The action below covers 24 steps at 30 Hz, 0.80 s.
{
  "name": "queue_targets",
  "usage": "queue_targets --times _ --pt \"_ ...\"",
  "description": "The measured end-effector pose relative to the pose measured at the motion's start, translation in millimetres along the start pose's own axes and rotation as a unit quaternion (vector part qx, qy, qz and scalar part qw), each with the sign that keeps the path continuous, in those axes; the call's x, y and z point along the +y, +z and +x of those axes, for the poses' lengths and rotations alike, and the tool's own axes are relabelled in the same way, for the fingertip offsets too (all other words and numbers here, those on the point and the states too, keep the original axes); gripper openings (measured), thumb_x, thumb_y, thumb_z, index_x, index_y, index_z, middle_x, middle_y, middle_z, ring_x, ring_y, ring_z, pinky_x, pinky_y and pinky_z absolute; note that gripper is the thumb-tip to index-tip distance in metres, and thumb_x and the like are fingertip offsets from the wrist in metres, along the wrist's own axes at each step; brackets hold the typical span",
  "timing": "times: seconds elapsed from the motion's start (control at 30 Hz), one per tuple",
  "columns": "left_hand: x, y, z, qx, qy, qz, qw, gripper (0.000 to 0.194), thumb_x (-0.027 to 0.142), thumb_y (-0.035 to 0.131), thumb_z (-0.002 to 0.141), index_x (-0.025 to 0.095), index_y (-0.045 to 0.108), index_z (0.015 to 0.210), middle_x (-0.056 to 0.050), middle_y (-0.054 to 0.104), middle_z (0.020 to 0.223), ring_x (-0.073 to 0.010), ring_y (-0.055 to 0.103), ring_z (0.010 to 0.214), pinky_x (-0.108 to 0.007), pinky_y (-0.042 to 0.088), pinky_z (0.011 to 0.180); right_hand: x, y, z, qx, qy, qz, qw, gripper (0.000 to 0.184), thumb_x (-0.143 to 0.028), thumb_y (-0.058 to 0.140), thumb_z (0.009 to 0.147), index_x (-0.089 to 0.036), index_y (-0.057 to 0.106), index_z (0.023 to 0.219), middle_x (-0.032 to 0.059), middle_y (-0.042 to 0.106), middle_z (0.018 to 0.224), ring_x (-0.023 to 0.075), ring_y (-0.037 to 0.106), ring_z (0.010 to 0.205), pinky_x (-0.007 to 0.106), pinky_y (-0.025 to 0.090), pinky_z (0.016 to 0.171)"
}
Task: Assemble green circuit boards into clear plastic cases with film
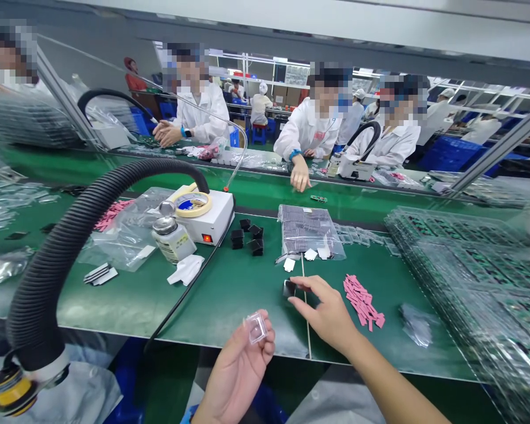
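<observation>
Near the table's front edge, my left hand (242, 374) is closed on a small clear plastic square piece (257, 328), held between thumb and fingers. To its right and farther in, my right hand (324, 309) grips a small black square piece (288, 288) between thumb and fingertips, at or just above the green tabletop (242, 282). Just beyond it lie small white cards (289, 265) and a clear bag of dark square parts (307, 229). A pile of pink strips (363, 301) is to the right of my right hand.
Stacked clear trays of circuit boards (468, 277) fill the right side. Black blocks (247, 235), a white box (216, 218), a pump bottle (172, 238) and a thick black hose (70, 229) stand left. Co-workers sit beyond the green belt (260, 188), where a green board lies.
</observation>
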<state>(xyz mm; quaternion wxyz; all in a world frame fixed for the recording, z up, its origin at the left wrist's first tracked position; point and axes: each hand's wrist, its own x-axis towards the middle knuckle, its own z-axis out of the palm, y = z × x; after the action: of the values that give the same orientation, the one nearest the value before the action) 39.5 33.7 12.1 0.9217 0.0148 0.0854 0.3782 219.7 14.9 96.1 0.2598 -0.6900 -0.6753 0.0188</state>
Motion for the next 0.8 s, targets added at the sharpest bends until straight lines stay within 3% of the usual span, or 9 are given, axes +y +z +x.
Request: queue_targets --times 0.17,0.3,0.43,0.8 --pt "2.0 -1.5 -2.6 -0.081 -0.010 0.042 0.996 0.028 0.032 0.062 0.080 0.010 0.069 0.096 -0.016 0.062 0.115 -0.0259 0.053 0.106 -0.034 0.045 0.087 -19.0 -13.4 -13.9 -0.076 -0.098 0.100 0.987 0.030 -0.027 0.060 0.082 -0.028 0.057 0.112 0.0027 0.062 0.110 0.0135 0.057 0.104 0.031 0.050 0.093" --pt "0.9 -0.3 -5.3 -0.150 -0.014 0.054 0.987 0.023 0.031 0.058 0.083 0.012 0.069 0.091 -0.011 0.065 0.105 -0.0247 0.053 0.105 -0.038 0.041 0.095 -27.6 -18.0 -19.6 -0.095 -0.146 0.135 0.975 0.022 -0.019 0.058 0.083 -0.026 0.058 0.104 0.0009 0.065 0.111 0.0113 0.057 0.101 0.030 0.052 0.090" --pt "0.6 1.9 -7.3 -0.153 -0.018 0.047 0.987 0.026 0.036 0.063 0.079 0.013 0.069 0.089 -0.008 0.066 0.097 -0.0241 0.055 0.101 -0.037 0.042 0.093 -29.0 -18.6 -21.8 -0.112 -0.156 0.138 0.972 0.017 -0.021 0.058 0.084 -0.026 0.059 0.100 0.0010 0.065 0.112 0.0121 0.057 0.103 0.032 0.052 0.090" --pt "1.5 3.1 -9.3 -0.183 0.022 0.086 0.979 0.026 0.031 0.058 0.083 0.011 0.069 0.095 -0.009 0.067 0.103 -0.0241 0.055 0.105 -0.038 0.041 0.099 -29.7 -16.2 -24.2 -0.125 -0.179 0.120 0.968 0.017 -0.019 0.055 0.086 -0.024 0.063 0.100 0.0024 0.066 0.112 0.0126 0.058 0.100 0.033 0.051 0.090"
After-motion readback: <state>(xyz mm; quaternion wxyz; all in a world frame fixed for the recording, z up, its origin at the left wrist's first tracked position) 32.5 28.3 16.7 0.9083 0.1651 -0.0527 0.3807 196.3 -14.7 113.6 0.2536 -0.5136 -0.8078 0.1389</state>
